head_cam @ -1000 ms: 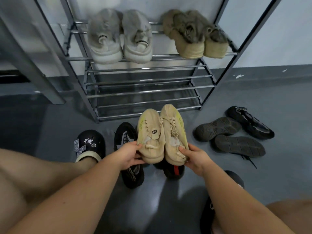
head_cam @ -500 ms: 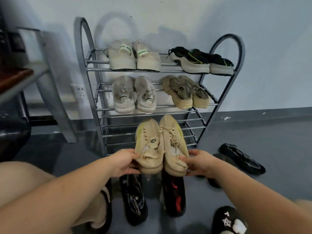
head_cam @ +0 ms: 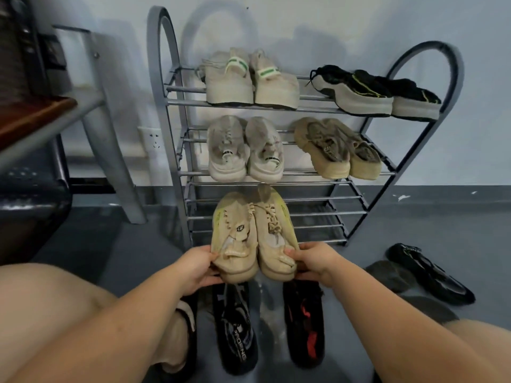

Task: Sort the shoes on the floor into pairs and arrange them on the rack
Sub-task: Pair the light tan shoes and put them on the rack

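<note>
A pair of beige knit lace-up sneakers with yellow-green side streaks is held side by side, toes pointing at twelve o'clock toward the rack; the left hand [head_cam: 197, 268] grips the heel of the left beige sneaker [head_cam: 233, 239] with fingers curled under its sole and thumb on top; the right hand [head_cam: 313, 262] grips the heel of the right beige sneaker [head_cam: 273, 230] the same way; the two shoes touch along their inner sides and hang in front of the lower rungs of the grey metal tube shoe rack [head_cam: 318, 200] with arched ends. On its top shelf stand cream sneakers with green heel tabs [head_cam: 249, 81] and, at three o'clock of them, black-and-grey sneakers [head_cam: 378, 92]; the middle shelf carries pale grey sneakers [head_cam: 244, 150] and tan suede sneakers [head_cam: 340, 150]. On the dark grey floor [head_cam: 96, 244], at six o'clock of the hands, lie a black slide sandal with white lettering [head_cam: 235, 330] and a black slide sandal with red marks [head_cam: 305, 319]; at four o'clock lies a glossy black shoe [head_cam: 431, 275].
</note>
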A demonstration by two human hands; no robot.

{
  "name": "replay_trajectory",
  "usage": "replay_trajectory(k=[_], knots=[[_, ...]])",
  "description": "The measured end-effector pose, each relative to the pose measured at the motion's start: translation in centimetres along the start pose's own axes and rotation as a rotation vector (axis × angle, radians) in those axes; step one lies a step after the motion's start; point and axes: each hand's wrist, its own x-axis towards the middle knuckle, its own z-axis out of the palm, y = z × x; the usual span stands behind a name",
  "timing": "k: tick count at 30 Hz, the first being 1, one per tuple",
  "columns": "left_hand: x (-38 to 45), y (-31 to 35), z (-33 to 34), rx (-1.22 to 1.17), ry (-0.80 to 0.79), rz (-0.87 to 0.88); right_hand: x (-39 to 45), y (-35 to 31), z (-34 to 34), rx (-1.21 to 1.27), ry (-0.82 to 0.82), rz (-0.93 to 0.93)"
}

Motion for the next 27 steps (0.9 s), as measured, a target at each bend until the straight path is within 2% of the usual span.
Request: replay_trajectory(k=[9, 18, 23, 27], knots=[[5.8, 5.2, -2.4, 0.176, 0.111, 0.081, 6.7, -3.3, 3.5, 0.148, 0.040, -0.065], [13.0, 6.9, -3.1, 0.274, 0.254, 0.177, 12.9, -4.6, 5.5, 0.155, 0.185, -0.164], [15.2, 7.2, -3.0, 0.145, 0.283, 0.233, 14.8, -5.1, 6.1, 0.114, 0.268, -0.179], [15.6, 7.1, -3.0, 0.191, 0.279, 0.262, 15.6, -5.5, 6.7, 0.043, 0.302, -0.240]])
